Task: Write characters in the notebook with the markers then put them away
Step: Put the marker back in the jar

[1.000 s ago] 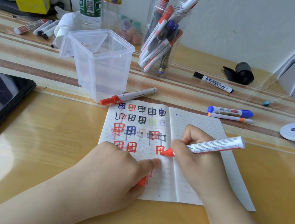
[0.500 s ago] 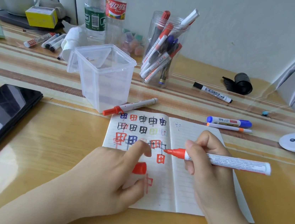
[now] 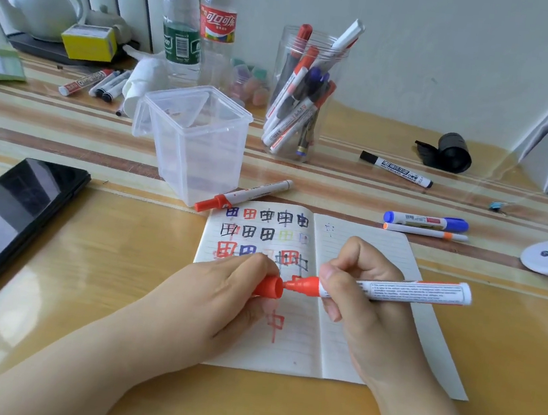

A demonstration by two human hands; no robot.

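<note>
Head view: notebook (image 3: 353, 337) lies open on table (image 3: 85, 270), left page w/ rows of red, blue & black characters. Right hand (image 3: 368, 301) grips red marker (image 3: 393, 289) over the notebook, tip pointing left. Left hand (image 3: 221, 290) pinches red cap (image 3: 268, 286), its mouth right at the tip, not yet on. Behind: clear jar (image 3: 305, 97) full of markers, clear square tub (image 3: 194, 142), another red marker (image 3: 243, 195) beside it, phone (image 3: 5, 222) at left.
</note>
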